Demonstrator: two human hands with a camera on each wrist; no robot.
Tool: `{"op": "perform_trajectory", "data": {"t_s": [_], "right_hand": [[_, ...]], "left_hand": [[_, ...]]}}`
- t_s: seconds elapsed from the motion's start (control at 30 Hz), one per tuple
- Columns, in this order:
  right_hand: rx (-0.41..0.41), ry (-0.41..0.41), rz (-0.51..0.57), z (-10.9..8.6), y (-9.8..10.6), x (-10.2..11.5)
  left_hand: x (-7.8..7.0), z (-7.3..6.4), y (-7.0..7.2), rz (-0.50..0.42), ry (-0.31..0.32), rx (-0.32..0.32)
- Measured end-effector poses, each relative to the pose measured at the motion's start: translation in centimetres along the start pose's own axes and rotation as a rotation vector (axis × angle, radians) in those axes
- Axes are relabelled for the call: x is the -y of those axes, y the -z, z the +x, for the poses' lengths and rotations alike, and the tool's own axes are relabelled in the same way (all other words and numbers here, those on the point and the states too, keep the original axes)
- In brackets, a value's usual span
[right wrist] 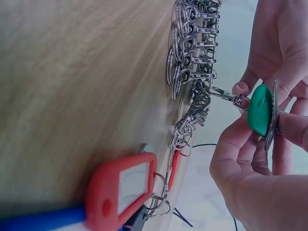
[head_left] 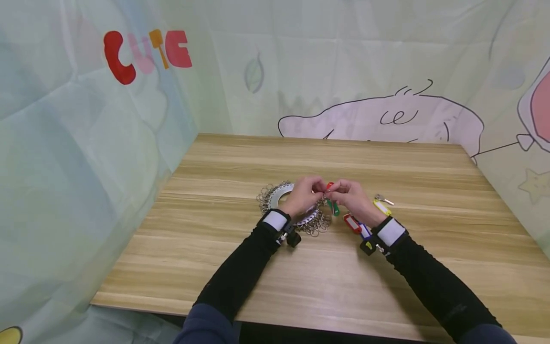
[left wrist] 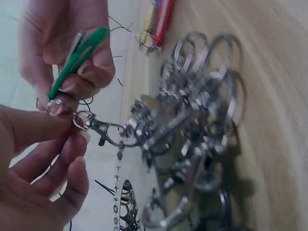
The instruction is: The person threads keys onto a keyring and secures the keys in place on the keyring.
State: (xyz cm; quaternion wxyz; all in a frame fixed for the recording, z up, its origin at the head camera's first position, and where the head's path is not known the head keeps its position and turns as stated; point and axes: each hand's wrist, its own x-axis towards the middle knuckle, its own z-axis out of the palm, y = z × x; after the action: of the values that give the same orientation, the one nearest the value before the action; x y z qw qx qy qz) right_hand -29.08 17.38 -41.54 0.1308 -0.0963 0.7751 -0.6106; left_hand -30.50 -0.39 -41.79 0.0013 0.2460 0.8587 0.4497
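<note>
In the head view both hands meet at the right edge of a round silver hanger (head_left: 278,195), fringed with metal clasps and split rings. My right hand (head_left: 353,197) grips a green key tag (right wrist: 260,111) with a silver key (right wrist: 275,115) lying along it. Thumb and finger of my left hand (head_left: 302,197) pinch the split ring (left wrist: 58,107) at the tag's end. That ring meets the small ring of a lobster clasp (left wrist: 102,130), which hangs from the hanger; the fingertips partly hide the joint.
On the wooden table (head_left: 206,229), a red key tag (head_left: 352,223), a blue key tag (head_left: 365,231) and a yellow key tag (head_left: 381,207) lie near my right wrist. A key (head_left: 384,199) is beside the yellow one. Another red tag (head_left: 330,185) shows just beyond my fingers.
</note>
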Motion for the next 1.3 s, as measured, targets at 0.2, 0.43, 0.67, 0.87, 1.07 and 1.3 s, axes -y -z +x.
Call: {"op": "perform_trajectory", "data": {"t_s": [0.2, 0.43, 0.67, 0.87, 1.07, 1.3], "right_hand": [[-0.003, 0.000, -0.022, -0.02, 0.01, -0.14], [0.012, 0.029, -0.018, -0.15, -0.04, -0.05], [0.000, 0.018, -0.027, -0.04, 0.02, -0.14], [0.002, 0.026, -0.008, 0.00, 0.04, -0.31], [0.014, 0.049, -0.009, -0.09, 0.06, -0.36], [0.018, 0.019, -0.001, -0.17, 0.29, -0.31]], "left_hand": [[0.20, 0.00, -0.18, 0.000, -0.007, -0.011], [0.09, 0.07, -0.12, -0.028, 0.064, -0.008], [0.06, 0.14, -0.05, 0.024, -0.003, -0.005], [0.15, 0.09, -0.19, 0.010, -0.023, -0.013], [0.22, 0.19, -0.30, 0.009, 0.027, -0.009], [0.08, 0.29, -0.26, 0.020, 0.028, 0.014]]}}
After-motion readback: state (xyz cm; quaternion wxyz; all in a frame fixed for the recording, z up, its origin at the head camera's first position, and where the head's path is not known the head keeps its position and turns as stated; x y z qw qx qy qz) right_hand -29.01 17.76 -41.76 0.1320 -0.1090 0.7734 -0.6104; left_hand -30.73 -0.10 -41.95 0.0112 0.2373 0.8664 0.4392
